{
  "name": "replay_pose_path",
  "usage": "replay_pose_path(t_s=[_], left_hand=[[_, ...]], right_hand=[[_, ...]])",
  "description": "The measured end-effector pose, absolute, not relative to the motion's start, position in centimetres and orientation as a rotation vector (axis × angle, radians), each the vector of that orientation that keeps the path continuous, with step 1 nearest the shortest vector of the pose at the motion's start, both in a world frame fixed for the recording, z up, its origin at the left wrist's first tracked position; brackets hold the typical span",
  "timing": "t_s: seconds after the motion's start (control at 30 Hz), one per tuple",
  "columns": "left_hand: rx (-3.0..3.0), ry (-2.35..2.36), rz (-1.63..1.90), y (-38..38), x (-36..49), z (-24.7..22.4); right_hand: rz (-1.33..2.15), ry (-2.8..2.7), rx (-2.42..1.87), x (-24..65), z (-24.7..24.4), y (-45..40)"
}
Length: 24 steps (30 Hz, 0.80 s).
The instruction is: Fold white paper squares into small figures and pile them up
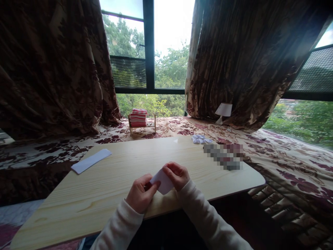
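Observation:
A small piece of white paper (pixel 165 184) is held between both hands, just above the front edge of the wooden table (pixel 122 180). My left hand (pixel 142 193) pinches its left side, thumb on top. At the upper right corner, my right hand (pixel 177 174) grips it with thumb and fingers closed together. Whether the paper is folded in layers I cannot tell. To the left on the tabletop lies a stack of long white paper strips (pixel 91 160). Toward the far right edge sits a small pile of folded white paper pieces (pixel 201 139).
A blurred-out object (pixel 223 157) lies on the table's right side. Beyond the table, a flowered cloth (pixel 179 126) carries a small rack (pixel 143 126) with red-and-white folded cloths (pixel 138 117) and a white lamp (pixel 223 109). Dark curtains (pixel 234 59) frame the window.

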<state>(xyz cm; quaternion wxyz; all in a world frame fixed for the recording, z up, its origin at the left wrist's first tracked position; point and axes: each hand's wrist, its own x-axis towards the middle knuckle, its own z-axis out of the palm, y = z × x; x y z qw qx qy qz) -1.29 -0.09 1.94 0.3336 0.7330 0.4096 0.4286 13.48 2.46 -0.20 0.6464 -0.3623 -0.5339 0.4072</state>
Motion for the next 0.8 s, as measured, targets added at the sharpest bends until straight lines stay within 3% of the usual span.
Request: replay_pose_path(t_s=[0.57,0.8], left_hand=[[1.926,1.020,1.038,-0.40,-1.63,2.22],[2.000,1.038,1.164,-0.55,-1.46,2.70]], right_hand=[[1.023,-1.209,-0.787,13.69,-0.36,2.49],[1.017,-1.196,-0.821,13.65,-0.59,2.67]])
